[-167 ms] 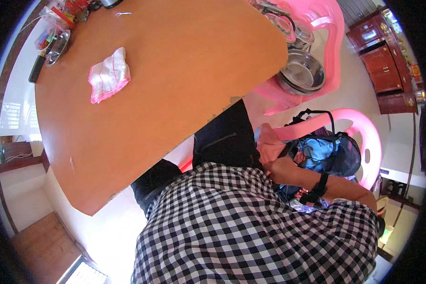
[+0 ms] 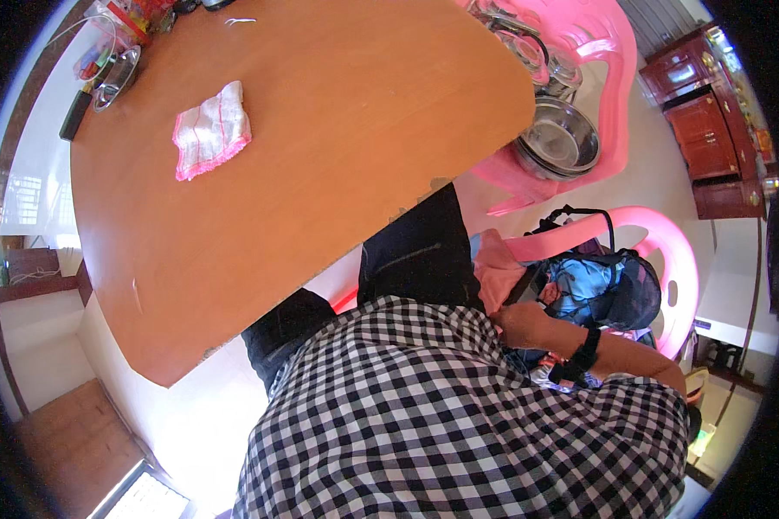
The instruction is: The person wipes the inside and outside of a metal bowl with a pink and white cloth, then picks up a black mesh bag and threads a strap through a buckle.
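Observation:
My right hand [image 2: 519, 324] is low at my right side, beside my lap and just below a salmon-pink cloth [image 2: 496, 270] that hangs by the chair arm. Its fingers are tucked out of sight, so whether it grips the cloth does not show. A black band [image 2: 580, 356] circles my right wrist. My left hand is out of the picture. On the brown tabletop [image 2: 320, 138] in front of me lies a folded white cloth [image 2: 212, 131] with pink edging, well away from my hand.
A pink plastic chair [image 2: 671, 277] at the right bears a blue-and-black bag [image 2: 589, 281]. Steel bowls [image 2: 561, 138] and other metal vessels rest on another pink chair [image 2: 614, 95]. At the table's far left are a steel dish [image 2: 117, 80] and a black-handled utensil [image 2: 76, 114].
The view has shifted slightly, so the table and cloth appear a little farther right. My right hand stays low beside the salmon-pink cloth.

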